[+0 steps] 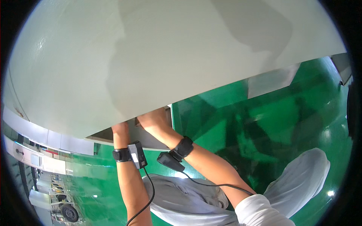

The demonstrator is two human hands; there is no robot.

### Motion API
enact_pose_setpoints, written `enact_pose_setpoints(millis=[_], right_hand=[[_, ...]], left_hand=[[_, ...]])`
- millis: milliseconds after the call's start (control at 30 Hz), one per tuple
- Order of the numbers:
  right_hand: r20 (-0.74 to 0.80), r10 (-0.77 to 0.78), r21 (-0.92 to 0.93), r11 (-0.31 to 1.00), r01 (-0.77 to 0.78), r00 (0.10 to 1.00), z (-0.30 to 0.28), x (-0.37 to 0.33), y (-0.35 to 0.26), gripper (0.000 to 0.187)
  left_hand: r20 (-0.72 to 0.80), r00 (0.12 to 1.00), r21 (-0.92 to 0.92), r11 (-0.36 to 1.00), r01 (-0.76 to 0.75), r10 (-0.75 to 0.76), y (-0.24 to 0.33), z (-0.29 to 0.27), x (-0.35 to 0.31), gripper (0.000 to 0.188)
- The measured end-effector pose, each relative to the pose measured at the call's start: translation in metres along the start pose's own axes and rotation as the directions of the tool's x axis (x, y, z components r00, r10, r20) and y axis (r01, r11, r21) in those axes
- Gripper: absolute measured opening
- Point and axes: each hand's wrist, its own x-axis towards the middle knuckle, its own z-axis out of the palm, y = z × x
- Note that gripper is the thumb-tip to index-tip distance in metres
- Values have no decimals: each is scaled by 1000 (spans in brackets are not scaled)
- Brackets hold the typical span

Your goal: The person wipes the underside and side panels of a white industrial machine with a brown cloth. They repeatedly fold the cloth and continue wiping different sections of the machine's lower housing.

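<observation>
Both my arms reach beneath the slanted edge of a large pale grey tabletop [169, 67]. The back of my left hand [120, 129] shows just below that edge, and its fingers are hidden under the top. My right hand [152, 118] lies close beside it to the right, its fingers also out of sight. Around both hands is an open drawer or cabinet compartment [152, 140] with grey-brown inner walls. What the hands touch inside it, if anything, cannot be made out.
Black straps with small boxes [137, 154] and cables sit on both wrists. My bent knees [301, 180] are over a glossy green floor [241, 128]. A pale panel [273, 81] stands beyond the table edge. White cabinets [71, 143] and a wheeled cart [62, 205] are at the left.
</observation>
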Motion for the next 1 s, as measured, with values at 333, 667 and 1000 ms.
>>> enact_pose_setpoints(millis=[333, 667, 1000], right_hand=[[15, -6, -685, 728, 15, 1000, -83, -36, 59, 45], [137, 238, -77, 970, -229, 962, -86, -24, 26, 30], [94, 120, -813, 582, 6, 988, -151, -29, 67, 16]], left_hand=[[33, 999, -20, 1000, 6, -6, 13, 9, 1, 20], [35, 999, -39, 999, -15, 16, 13, 9, 0, 26], [84, 996, -108, 994, -15, 24, 13, 6, 3, 33]])
